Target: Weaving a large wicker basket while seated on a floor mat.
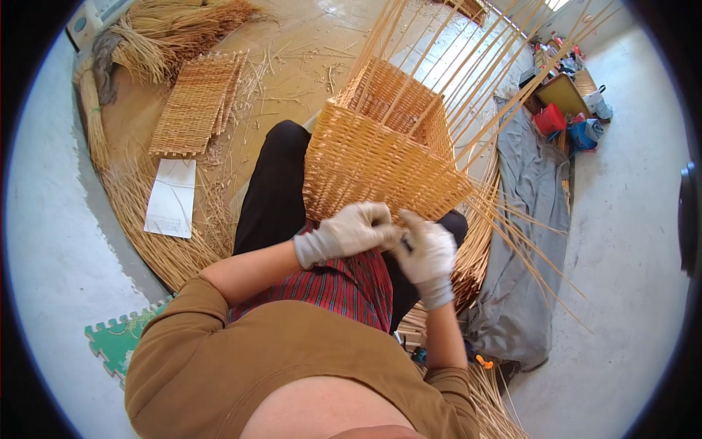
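Note:
A square woven wicker basket (373, 164) rests tilted on my lap, with long unwoven stakes (468, 80) rising from its upper edges and more sticking out at its right corner. My left hand (355, 230), in a whitish work glove, is closed with its fingertips pinched just below the basket's near edge. Beside it, my gloved right hand (428, 252) is also closed and slightly blurred. Its fingertips meet those of the left hand. A small dark thing shows between the right fingers, too small to name. What the left fingers pinch is hidden.
Flat woven panels (197, 102) lie at the far left, near a bundle of straw-like strands (179, 36). A white sheet (171, 197) sits on loose wicker rods (139, 219). To the right are a grey cloth (526, 219), a red container (548, 119) and a blue one (583, 135).

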Tool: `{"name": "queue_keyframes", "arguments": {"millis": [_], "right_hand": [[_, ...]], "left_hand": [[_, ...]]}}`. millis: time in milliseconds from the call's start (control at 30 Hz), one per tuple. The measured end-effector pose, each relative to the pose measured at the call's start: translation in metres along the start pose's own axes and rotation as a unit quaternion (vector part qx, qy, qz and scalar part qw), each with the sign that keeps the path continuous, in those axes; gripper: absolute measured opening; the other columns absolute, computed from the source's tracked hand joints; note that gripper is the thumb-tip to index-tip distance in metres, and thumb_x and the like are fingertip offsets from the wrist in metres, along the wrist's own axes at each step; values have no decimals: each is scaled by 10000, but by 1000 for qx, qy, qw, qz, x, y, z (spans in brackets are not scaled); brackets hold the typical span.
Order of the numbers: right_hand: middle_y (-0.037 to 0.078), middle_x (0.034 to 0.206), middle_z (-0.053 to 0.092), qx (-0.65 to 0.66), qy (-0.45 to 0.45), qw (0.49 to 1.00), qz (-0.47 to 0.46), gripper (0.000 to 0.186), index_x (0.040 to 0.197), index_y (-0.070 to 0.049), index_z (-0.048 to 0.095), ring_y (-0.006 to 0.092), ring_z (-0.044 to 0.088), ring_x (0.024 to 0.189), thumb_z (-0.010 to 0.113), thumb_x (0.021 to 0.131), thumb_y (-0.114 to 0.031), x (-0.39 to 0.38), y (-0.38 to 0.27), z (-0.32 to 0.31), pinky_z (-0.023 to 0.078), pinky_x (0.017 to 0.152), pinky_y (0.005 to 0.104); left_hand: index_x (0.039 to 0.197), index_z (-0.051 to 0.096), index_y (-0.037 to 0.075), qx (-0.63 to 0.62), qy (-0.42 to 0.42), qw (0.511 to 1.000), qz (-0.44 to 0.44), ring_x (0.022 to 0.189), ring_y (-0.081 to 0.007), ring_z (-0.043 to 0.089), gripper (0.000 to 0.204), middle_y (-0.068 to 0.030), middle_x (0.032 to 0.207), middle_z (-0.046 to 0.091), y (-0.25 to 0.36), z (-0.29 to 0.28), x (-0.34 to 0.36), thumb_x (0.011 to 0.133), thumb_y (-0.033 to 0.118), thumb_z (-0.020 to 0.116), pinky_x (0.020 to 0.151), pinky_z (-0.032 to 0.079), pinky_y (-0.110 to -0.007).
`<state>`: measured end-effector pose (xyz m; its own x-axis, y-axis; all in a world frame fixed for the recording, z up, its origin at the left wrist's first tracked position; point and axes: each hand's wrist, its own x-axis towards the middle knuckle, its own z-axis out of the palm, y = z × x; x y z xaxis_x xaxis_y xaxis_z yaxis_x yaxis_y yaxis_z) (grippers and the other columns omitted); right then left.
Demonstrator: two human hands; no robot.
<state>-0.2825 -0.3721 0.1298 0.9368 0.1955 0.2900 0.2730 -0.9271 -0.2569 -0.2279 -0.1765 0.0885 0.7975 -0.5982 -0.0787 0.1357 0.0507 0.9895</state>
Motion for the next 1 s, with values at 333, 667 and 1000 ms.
{"name": "queue_keyframes", "arguments": {"millis": [333,667,1000], "right_hand": [[118,854,662,-173,72,970,153,320,906,-86,683,344,638,844,702,907,-406,28,161,-103,492,767,450],[180,958,699,-116,-6,966,229,439,977,-65,712,365,659,950,633,928,-494,30,182,-98,507,835,443],[172,975,714,-114,-28,961,251,521,1017,-60,711,354,666,955,610,928,-563,21,189,-84,500,853,445]], "left_hand": [[816,657,61,121,360,925,-12,522,-86,482,453,9,637,535,61,-170,67,923,496,725,486,412,-272],[687,676,54,182,439,880,25,530,-62,474,440,28,604,562,39,-180,87,800,434,869,499,389,-243],[694,665,50,180,438,878,65,534,-70,486,414,6,624,592,49,-166,81,821,389,865,524,426,-229]]}}
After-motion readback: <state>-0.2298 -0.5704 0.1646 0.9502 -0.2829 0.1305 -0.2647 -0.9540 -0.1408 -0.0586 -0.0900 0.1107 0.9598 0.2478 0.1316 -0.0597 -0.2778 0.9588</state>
